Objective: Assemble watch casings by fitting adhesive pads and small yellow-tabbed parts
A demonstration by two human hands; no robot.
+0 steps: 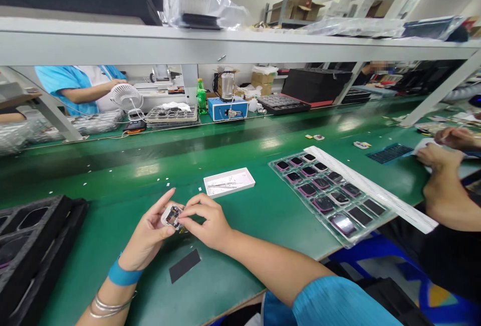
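Note:
In the head view, my left hand holds a small white smartwatch case, its open side showing dark and coppery parts inside. The thumb and fingers of my left hand grip its edges. My right hand is closed in a pinch at the case's right side; whatever lies between those fingertips is too small to make out. Below the hands, a flat black rectangular piece lies on the green mat. Just beyond them sits a shallow white box with tweezers and tiny bits inside.
A clear tray of dark watch screens lies to the right, beside a long white strip. Black foam trays stand at left. Another person's hands work at far right. A white shelf beam crosses above the bench.

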